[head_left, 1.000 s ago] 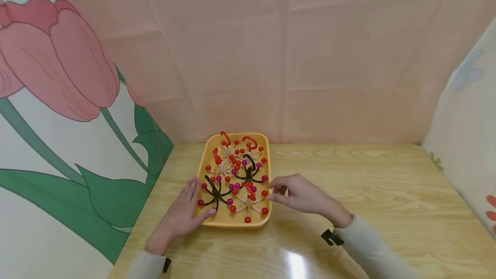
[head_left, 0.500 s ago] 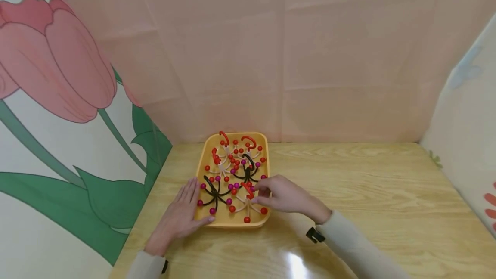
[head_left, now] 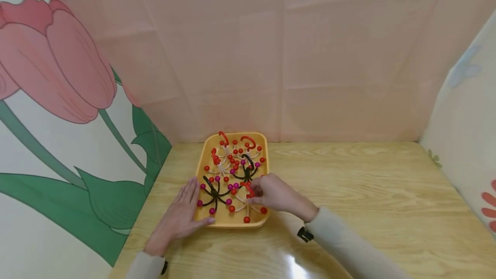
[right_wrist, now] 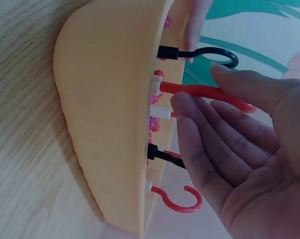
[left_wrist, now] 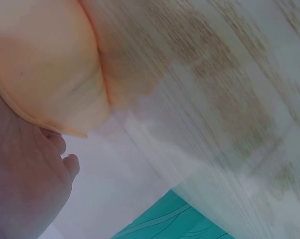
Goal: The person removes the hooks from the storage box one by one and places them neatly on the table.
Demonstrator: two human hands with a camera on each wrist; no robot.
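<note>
In the head view a yellow plastic tray (head_left: 267,158) holds several small hangers, each with spread arms tipped by balls and a hook on top. My left hand (head_left: 182,210) lies with straight fingers along the tray's left wall, its thumb over the front left corner. My right hand (head_left: 279,193) reaches over the right rim to the near right white hanger (head_left: 248,210). In the right wrist view its thumb and fingertips pinch that hanger's red hook (right_wrist: 190,88). A black hanger (head_left: 215,194) with purple balls stands near the left hand.
The tray sits on a wood-patterned table (head_left: 348,180), close to a pink cloth backdrop (head_left: 240,63). A panel with printed tulips (head_left: 77,68) rises at the left, and a pale panel (head_left: 472,111) at the right.
My right hand has moved left from outside the tray's right rim to the red hook and closed its fingertips on it. The left hand stays against the tray.
</note>
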